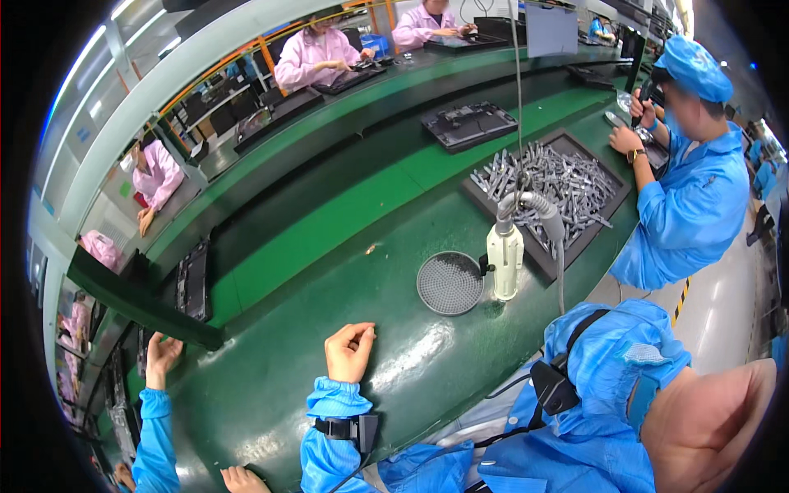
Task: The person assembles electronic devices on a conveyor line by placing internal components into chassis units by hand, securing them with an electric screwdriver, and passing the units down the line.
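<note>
A round dotted disc (pixel 450 283) is sitting on the green bench (pixel 271 382), beside a pale device (pixel 505 259). Leftward, the left hand (pixel 349 353) is showing fingers bunched together, seemingly empty; the right hand (pixel 711 423) is looming large, its finger state impossible to tell. Work seems to be waiting; grasping would call for parting the left fingers.

Left hand (pixel 351 352) loosely curled at green bench (pixel 304 304), right hand (pixel 711 423) raised close to lens, round grey disc (pixel 449 283) beside pale hose-fitted device (pixel 504 259), dark tray (pixel 479 200) of grey strips (pixel 567 185) beyond, blue-clad co-worker (pixel 694 197) far right.
</note>
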`<state>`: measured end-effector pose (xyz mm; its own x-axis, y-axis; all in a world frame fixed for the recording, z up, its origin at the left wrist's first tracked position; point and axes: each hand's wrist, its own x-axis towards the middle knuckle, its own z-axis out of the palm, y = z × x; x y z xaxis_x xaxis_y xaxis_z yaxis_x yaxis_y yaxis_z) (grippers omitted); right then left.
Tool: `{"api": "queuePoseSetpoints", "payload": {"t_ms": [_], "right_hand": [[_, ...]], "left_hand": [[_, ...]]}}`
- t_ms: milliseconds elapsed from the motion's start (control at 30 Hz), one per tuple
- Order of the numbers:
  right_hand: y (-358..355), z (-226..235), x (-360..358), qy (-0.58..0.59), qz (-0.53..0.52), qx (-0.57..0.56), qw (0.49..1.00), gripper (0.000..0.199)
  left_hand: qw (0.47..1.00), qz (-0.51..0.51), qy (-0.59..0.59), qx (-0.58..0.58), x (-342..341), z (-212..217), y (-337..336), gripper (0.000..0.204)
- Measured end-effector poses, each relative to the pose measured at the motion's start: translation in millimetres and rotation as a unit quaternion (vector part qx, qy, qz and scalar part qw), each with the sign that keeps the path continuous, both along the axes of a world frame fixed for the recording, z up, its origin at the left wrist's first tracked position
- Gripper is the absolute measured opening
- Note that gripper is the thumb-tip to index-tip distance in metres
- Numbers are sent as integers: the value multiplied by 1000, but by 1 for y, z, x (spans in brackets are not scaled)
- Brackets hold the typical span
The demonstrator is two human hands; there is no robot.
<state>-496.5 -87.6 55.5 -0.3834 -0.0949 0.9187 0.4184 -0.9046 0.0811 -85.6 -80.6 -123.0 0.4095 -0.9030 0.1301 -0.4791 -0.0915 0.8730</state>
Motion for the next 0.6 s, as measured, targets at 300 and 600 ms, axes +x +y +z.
{"api": "queuePoseSetpoints", "payload": {"t_ms": [300, 600], "right_hand": [[17, 32, 47, -5, 27, -42, 999, 20], [-9, 60, 104, -101, -59, -113, 987, 21]], "left_hand": [[999, -23, 21, -23, -8, -2, -15, 11], [998, -48, -16, -40, -6, -2, -17, 11]]}}
